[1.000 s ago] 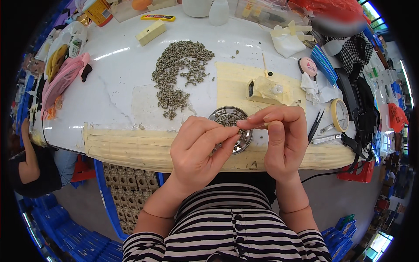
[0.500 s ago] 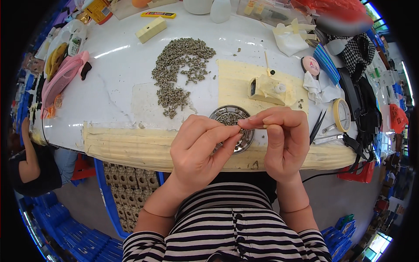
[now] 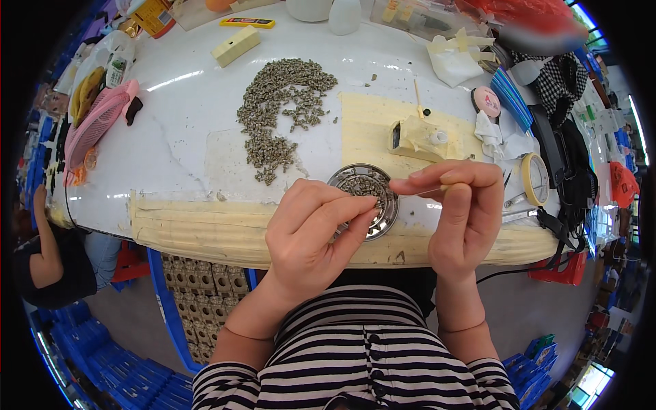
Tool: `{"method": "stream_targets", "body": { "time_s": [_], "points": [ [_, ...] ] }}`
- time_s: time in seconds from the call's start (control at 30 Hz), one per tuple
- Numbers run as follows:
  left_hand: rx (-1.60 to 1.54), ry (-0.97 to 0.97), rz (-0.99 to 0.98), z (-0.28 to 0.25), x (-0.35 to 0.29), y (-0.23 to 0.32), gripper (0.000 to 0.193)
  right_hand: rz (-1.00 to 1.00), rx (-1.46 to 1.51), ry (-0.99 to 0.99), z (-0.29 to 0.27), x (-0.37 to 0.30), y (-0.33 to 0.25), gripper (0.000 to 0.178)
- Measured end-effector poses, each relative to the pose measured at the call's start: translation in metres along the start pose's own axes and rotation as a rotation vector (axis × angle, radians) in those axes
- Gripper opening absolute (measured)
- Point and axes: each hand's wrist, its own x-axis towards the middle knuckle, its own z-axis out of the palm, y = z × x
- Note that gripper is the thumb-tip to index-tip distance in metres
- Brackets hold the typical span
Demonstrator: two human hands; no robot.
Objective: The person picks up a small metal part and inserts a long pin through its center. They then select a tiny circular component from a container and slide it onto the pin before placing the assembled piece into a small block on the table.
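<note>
At the near side of the white table (image 3: 184, 130), a round, shiny metal dish (image 3: 391, 219) holds a loose heap of small metal parts (image 3: 362, 183), grey with a dull brassy tint, some lying singly near the rim. A larger pile of like parts (image 3: 290, 72) curves across the table, farther off and to the left. The left hand (image 3: 305, 232) is over the dish's near left side, thumb and forefinger pinched together; I cannot tell whether they grip a part. The right hand (image 3: 466, 222), just right of the dish, pinches a thin pale stick (image 3: 445, 187) between thumb and fingers. Half a second ago the two hands' fingertips met; now the right hand has drawn away rightward, covering most of the dark tweezers (image 3: 507, 179), while the left hand has stayed put.
</note>
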Motion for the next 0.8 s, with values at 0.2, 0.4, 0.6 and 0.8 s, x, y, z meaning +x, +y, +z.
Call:
{"method": "stream_targets", "body": {
  "time_s": [0.2, 0.4, 0.6, 0.8],
  "points": [
    [-0.006, 0.008, 0.014, 0.0, 0.0, 0.0, 0.02, -0.248, -0.695, 0.143, -0.031, 0.033, -0.005, 0.007],
    [-0.008, 0.015, 0.01, 0.0, 0.0, 0.001, 0.02, -0.347, -1.084, 0.085, -0.034, 0.039, -0.001, 0.011],
    [-0.017, 0.029, 0.058, -0.003, -0.004, -0.002, 0.024, -0.244, -0.965, 0.086, -0.017, 0.022, -0.015, 0.018],
    [-0.031, 0.028, 0.107, -0.001, -0.001, -0.002, 0.029, 0.176, -0.387, -0.24, 0.002, 0.002, -0.014, 0.008]
  ]
}}
